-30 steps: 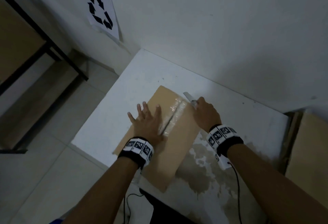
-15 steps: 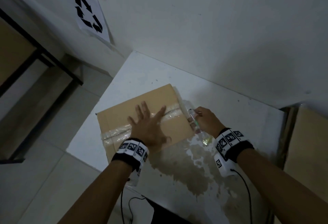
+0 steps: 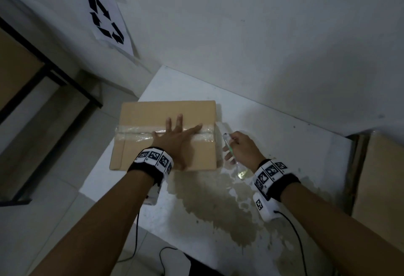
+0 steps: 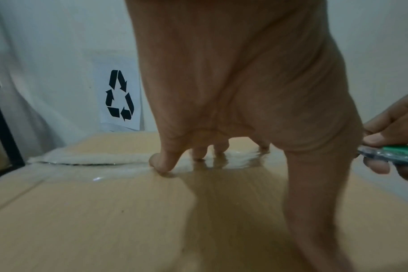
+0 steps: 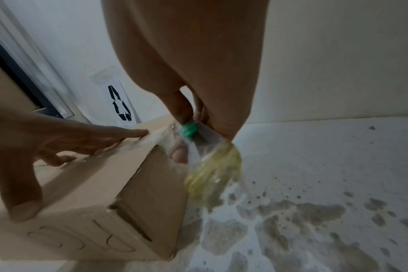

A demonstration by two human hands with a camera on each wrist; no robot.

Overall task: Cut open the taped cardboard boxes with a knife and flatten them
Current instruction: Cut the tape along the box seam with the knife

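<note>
A taped cardboard box [image 3: 153, 111] lies on the white table [image 3: 196, 87], with a strip of clear tape [image 3: 135, 132] running left to right across its top. My left hand [image 3: 177, 131] presses flat on the box top with fingers spread over the tape [image 4: 93, 160]. My right hand [image 3: 231, 146] is just off the box's right end and grips a clear-handled knife [image 3: 228, 149] with a green slider [image 5: 189, 130]. In the right wrist view the knife's front end sits by the upper right edge of the box [image 5: 82, 202]; its blade is hidden.
The table top has large worn brown patches [image 3: 218, 205] near me. A recycling sign [image 3: 107, 20] hangs on the wall at the back left. More cardboard [image 3: 382, 177] stands right of the table. A black-framed shelf [image 3: 54, 72] is at the left, and cables [image 3: 137, 232] hang below.
The box has been turned under my left hand, so the tape now runs left to right instead of away from me. My right hand with the knife has come to the box's right end.
</note>
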